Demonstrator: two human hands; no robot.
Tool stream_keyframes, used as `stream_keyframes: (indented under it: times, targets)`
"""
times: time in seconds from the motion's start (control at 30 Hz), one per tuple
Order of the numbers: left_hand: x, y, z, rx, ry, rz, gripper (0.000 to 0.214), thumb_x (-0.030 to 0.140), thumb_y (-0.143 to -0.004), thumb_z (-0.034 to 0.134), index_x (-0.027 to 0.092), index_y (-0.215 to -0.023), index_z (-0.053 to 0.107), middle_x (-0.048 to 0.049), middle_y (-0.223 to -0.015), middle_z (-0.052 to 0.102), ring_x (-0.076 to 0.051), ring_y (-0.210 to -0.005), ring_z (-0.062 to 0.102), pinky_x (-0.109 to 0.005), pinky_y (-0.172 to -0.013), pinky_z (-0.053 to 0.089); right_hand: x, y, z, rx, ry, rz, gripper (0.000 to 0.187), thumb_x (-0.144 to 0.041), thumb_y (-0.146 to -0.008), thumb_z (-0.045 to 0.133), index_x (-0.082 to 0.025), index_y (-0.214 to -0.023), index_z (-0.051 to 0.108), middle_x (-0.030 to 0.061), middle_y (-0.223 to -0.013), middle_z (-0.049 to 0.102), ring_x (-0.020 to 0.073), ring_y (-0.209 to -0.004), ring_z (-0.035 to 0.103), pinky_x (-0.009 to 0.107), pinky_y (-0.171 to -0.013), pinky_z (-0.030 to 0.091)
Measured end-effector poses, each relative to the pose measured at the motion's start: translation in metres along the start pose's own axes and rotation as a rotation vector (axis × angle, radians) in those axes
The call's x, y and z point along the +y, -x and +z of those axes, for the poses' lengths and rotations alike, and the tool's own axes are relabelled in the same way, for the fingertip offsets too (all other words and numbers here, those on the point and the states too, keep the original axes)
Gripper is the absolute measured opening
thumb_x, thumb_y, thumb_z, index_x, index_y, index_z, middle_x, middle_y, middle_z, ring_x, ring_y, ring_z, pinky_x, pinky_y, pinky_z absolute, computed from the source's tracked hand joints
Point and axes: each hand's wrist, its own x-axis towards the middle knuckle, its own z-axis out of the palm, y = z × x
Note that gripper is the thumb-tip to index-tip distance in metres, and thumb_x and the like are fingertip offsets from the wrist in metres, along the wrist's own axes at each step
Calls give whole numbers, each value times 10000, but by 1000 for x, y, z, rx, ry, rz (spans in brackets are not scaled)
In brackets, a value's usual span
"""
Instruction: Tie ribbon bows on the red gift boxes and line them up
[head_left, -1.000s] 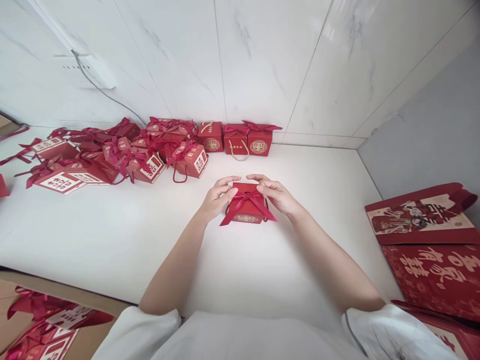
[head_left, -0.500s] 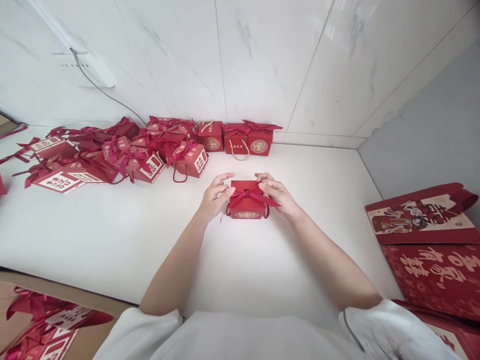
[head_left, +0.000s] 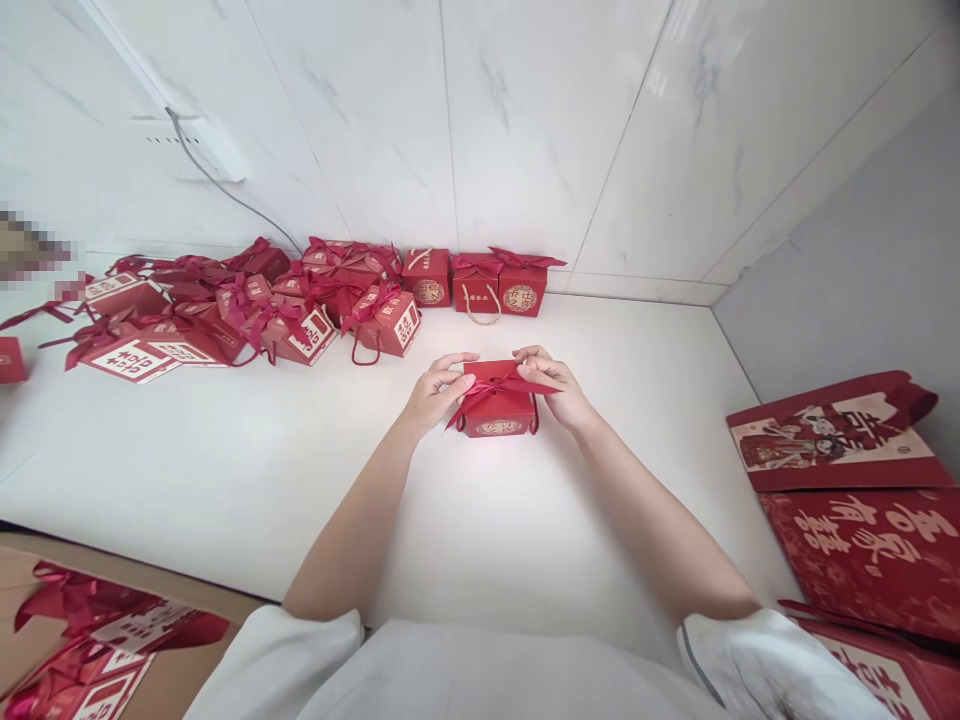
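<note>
A small red gift box (head_left: 499,412) with gold lettering stands on the white table in front of me, with cord handles at its two sides. A red ribbon (head_left: 491,388) runs across its top, knotted near the middle. At the box's left, my left hand (head_left: 441,392) pinches the ribbon between thumb and forefinger. From the right, my right hand (head_left: 553,385) pinches the ribbon's other part near the top flap. Both hands rest close against the box's upper corners, and their fingertips partly hide the ribbon.
Several red boxes with ribbons (head_left: 300,325) lie piled at the back left. Two or three boxes (head_left: 474,290) stand in a row by the tiled wall. Red gift bags (head_left: 862,540) lie at the right edge. A cardboard box (head_left: 180,670) with more red boxes is at lower left.
The ribbon's left end now lies across the box's left front edge, and both hands have shifted very slightly. The view has turned a little to the left.
</note>
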Motion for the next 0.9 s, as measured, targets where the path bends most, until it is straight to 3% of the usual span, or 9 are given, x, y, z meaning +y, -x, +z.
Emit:
stream_keyframes:
  times: [0.13, 0.23, 0.3, 0.4, 0.47, 0.6, 0.7, 0.9]
  targets:
    - [2, -4, 4, 43, 63, -10, 337, 443, -857, 538, 179, -657, 601, -72, -1236, 583, -221, -1195, 517, -383, -1040, 379, -18, -1, 2, -28, 129, 1, 307, -517, -837, 575, -226, -742, 600, 36, -1193, 522, 220, -1133, 497, 366, -999, 347]
    - [7, -6, 8, 159, 89, -4, 214, 415, -847, 562, 211, -908, 588, -58, -1158, 622, -199, -1153, 549, -386, -1034, 377, -32, 1, -5, 171, 255, 25, 337, -578, -816, 566, -247, -878, 569, 35, -1053, 589, 217, -1000, 542, 372, -919, 394]
    - [13, -7, 10, 180, 8, 38, 209, 381, -852, 557, 225, -988, 589, -51, -1149, 619, -194, -1160, 541, -378, -1049, 359, -39, 5, -10, 276, 349, 79, 420, -651, -811, 514, -233, -790, 558, 35, -862, 606, 210, -834, 564, 364, -820, 428]
    - [23, -7, 14, 135, -206, 106, 137, 324, -829, 582, 221, -894, 645, -53, -1155, 596, -208, -1154, 531, -377, -1047, 359, -48, 11, -13, 174, 359, 263, 601, -751, -804, 383, -207, -627, 568, 56, -659, 602, 193, -610, 556, 359, -667, 445]
    - [28, -6, 19, 112, -327, 126, 86, 289, -794, 614, 219, -825, 652, -52, -1145, 593, -221, -1115, 543, -394, -1025, 378, -52, 15, -11, 80, 320, 349, 641, -769, -783, 395, -192, -578, 585, 67, -599, 608, 173, -514, 534, 343, -584, 433]
    - [31, -6, 29, 146, -465, 120, 56, 220, -757, 625, 219, -813, 626, -36, -1103, 607, -221, -1061, 555, -399, -987, 402, -51, 22, -4, -20, 296, 296, 516, -669, -775, 546, -188, -589, 564, 15, -534, 568, 134, -455, 505, 287, -516, 395]
    - [26, -6, 34, 169, -458, 100, 66, 186, -749, 608, 220, -804, 622, -27, -1100, 602, -208, -1062, 554, -379, -986, 405, -46, 30, 0, -56, 286, 271, 456, -592, -820, 538, -195, -600, 510, -19, -524, 533, 128, -487, 510, 265, -536, 390]
    - [11, -9, 39, 160, -249, 36, 76, 157, -726, 595, 213, -767, 626, -24, -1054, 580, -184, -1062, 565, -343, -984, 414, -37, 47, 7, 3, 436, 255, 448, -508, -886, 461, -196, -567, 427, -35, -546, 483, 116, -539, 432, 254, -554, 326]
